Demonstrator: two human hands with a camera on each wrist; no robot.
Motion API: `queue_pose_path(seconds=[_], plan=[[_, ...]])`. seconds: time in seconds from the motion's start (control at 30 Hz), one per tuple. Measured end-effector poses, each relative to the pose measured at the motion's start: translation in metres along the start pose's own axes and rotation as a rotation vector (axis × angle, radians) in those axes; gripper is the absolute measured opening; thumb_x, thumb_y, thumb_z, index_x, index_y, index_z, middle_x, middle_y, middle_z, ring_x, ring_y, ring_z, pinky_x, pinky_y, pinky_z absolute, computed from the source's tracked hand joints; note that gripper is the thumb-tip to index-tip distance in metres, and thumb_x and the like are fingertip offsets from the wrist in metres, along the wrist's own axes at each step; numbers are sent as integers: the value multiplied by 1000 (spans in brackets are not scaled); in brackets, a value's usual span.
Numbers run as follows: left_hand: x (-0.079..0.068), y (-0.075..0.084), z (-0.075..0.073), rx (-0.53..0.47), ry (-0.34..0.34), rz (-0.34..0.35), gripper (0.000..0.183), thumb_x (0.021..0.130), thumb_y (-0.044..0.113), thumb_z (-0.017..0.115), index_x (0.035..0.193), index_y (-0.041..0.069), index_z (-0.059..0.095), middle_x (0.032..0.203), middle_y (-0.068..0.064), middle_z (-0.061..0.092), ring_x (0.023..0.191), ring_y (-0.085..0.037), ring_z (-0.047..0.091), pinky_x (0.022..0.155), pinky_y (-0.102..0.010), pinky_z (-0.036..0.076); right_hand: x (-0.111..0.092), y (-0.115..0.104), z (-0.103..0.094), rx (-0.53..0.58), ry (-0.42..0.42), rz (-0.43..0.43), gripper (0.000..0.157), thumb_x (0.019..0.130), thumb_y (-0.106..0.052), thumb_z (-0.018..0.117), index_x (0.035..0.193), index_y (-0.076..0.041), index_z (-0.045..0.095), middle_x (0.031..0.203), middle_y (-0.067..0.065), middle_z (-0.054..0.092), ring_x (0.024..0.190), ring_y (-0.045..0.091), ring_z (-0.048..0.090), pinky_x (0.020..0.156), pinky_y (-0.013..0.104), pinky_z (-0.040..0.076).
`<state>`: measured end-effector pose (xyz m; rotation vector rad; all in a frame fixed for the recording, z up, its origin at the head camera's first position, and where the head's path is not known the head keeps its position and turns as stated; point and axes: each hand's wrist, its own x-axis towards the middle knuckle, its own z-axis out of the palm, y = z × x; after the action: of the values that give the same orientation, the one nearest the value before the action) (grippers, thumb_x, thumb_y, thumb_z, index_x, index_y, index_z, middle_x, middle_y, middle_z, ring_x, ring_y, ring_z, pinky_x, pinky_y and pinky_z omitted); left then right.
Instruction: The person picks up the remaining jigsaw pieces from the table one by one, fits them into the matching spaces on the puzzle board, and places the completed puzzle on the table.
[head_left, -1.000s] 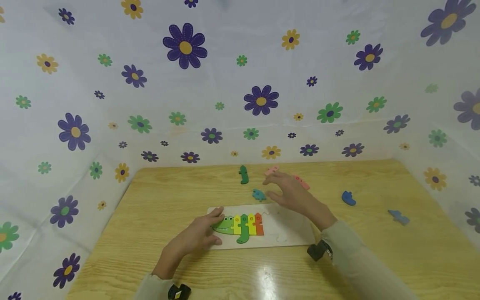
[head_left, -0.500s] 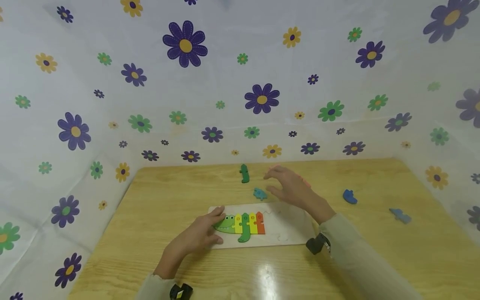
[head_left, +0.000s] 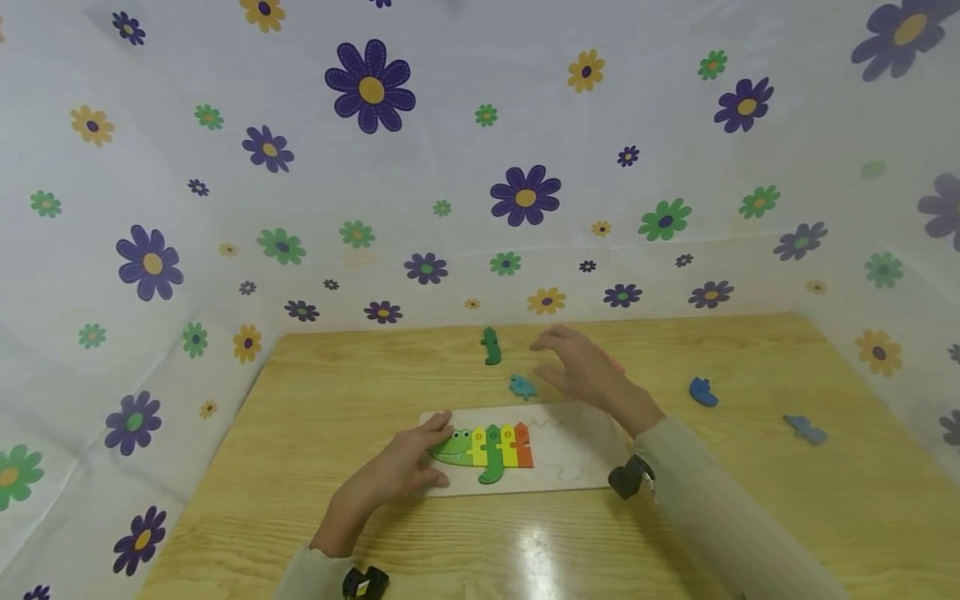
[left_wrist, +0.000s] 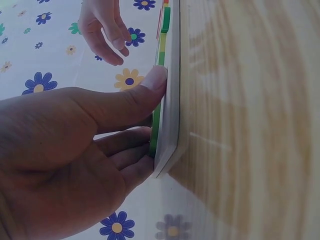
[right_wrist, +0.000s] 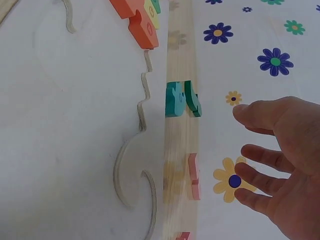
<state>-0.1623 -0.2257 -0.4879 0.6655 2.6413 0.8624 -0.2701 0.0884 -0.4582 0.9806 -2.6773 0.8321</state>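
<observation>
A pale wooden puzzle board [head_left: 581, 454] lies on the table, with a crocodile's green head [head_left: 452, 448] and several yellow, green and orange body pieces fitted in its left part. My left hand [head_left: 405, 458] rests on the board's left end, fingers over the head and thumb near the front edge. Behind the board's right part, my right hand [head_left: 588, 371] hovers with fingers spread and nothing in them. Close to its fingertips lie a teal piece [head_left: 522, 386] and a dark green piece [head_left: 491, 346]. A pink piece [right_wrist: 194, 177] shows below it in the right wrist view.
A red-pink piece [head_left: 613, 363] is partly hidden behind the right hand. Farther right on the table are a blue piece [head_left: 703, 392] and a grey-blue piece [head_left: 805, 429]. Flower-printed white cloth [head_left: 450, 158] encloses the table's back and sides.
My right hand has moved slightly away from me, now covering the pink piece in the head view. The left hand stays on the board.
</observation>
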Motion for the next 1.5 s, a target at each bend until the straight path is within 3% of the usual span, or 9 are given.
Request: queue_pose_path(seconds=[0.47,0.83,1.23,1.5], plan=[[1,-3,-1,1,14,9,68,88,7,80,147,-8,49,165,-19,28,153,-36,25,120,-52,29,12,4,4,0,-5,53,31,92,-7,75,121,1,69,128,19,64,120,38,59,105,52,51],[0,0,0,-27,13,0,69,88,7,80,148,-6,48,166,-18,26,153,-36,24,121,-51,27,17,19,10,-31,18,66,31,91,-5,76,119,5,69,123,21,66,116,39,61,104,52,51],[1,-1,4,-17,16,-23,69,89,9,80,149,-4,49,167,-15,27,154,-34,23,122,-51,26,19,26,16,-24,-67,221,39,96,-11,72,132,3,64,137,23,56,125,41,55,110,54,46],[-1,-1,1,-7,5,-29,69,89,9,80,149,-4,49,167,-15,27,154,-34,23,121,-50,27,24,31,24,-1,-66,283,38,97,-11,69,133,3,63,139,26,54,126,45,55,108,56,47]])
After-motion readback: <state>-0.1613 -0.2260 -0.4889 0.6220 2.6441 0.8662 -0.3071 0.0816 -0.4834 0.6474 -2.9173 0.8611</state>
